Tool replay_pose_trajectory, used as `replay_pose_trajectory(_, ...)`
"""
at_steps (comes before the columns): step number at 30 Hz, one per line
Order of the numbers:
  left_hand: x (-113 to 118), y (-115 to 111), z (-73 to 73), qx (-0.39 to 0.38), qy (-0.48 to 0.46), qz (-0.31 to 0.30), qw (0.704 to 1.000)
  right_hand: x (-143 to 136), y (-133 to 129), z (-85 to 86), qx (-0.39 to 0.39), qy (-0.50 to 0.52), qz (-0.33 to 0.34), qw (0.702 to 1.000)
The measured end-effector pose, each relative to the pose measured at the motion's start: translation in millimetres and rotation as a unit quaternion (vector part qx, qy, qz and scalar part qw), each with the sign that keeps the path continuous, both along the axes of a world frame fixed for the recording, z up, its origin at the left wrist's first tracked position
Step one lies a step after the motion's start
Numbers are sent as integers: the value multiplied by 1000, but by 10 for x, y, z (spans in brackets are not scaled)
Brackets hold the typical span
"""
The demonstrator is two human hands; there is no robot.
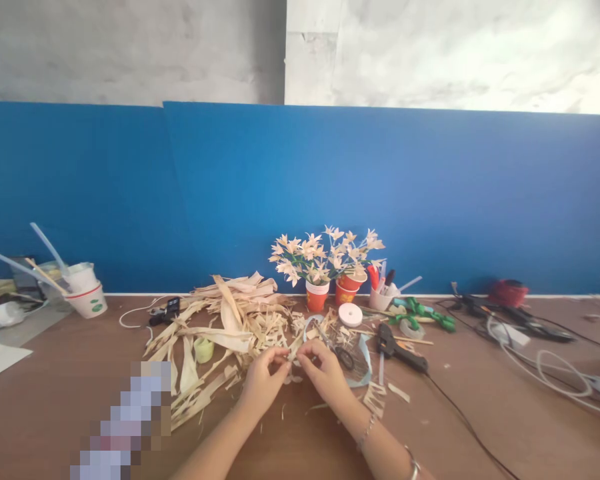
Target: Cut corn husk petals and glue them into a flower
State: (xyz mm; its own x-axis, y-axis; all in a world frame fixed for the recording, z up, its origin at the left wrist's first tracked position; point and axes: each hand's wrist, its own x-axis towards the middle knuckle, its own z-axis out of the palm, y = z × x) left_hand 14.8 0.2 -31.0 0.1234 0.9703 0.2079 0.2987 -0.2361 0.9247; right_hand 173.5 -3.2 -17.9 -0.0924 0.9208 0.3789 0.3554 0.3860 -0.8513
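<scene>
My left hand [269,379] and my right hand [325,375] meet over the middle of the table, fingertips pinched. Between them is a small pale piece of dried husk [294,349], partly hidden by the fingers. A heap of dried husks [230,320] spreads to the left of my hands, with a pale green roll of tape [204,350] in it. Black-handled scissors [344,358] lie just beyond my right hand, among cut scraps and a light blue ribbon [365,363]. Husk flowers [310,250] on green stems stand in red paper cups [317,297] at the back.
To the right lies a black glue gun [403,350], its cord running toward the front edge. A white roll [351,315], green stems [420,313] and white cables [535,367] are farther back. White cups [87,300] stand at left. A blue partition [230,193] borders the table.
</scene>
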Motion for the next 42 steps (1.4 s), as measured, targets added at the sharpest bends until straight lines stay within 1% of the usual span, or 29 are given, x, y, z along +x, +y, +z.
replay_pose_trajectory(3, 8, -9, 11, 4, 4, 0, 1000, -5, -7, -1, 0, -3, 0, 1000)
replay_pose_trajectory(9, 6, -19, 49, 26, 26, 20, 999, -16, -21, 7, 6, -22, -5, 1000)
replay_pose_trajectory(12, -5, -14, 46, 22, 34, 22, 999, -15, -33, 10, 33, -48, -8, 998)
replay_pose_trajectory(15, -14, -4, 29, 16, 40, 20, 999, -5, -48, 12, 81, -75, -14, 994)
replay_pose_trajectory(18, -15, 5, 18, 15, 46, 14, 999, 9, -65, 29, 119, -92, 2, 989)
replay_pose_trajectory(20, -13, 2, 20, 20, 52, 6, 998, 14, -75, 46, 124, -94, 14, 988)
replay_pose_trajectory(25, -8, -26, 41, 49, 78, -8, 996, 11, -79, 55, 107, -85, 32, 990)
replay_pose_trajectory(29, -9, -27, 38, 54, 80, -12, 995, 3, -67, 26, 80, -94, 21, 992)
replay_pose_trajectory(32, -9, -12, 14, 53, 80, -14, 995, -3, -55, 2, 38, -85, 7, 996)
replay_pose_trajectory(36, -2, -3, -11, 39, 76, -16, 996, -10, -35, -10, -9, -43, 5, 999)
replay_pose_trajectory(42, 10, -29, 59, 12, 47, -26, 999, -18, -20, -15, -32, -2, 8, 999)
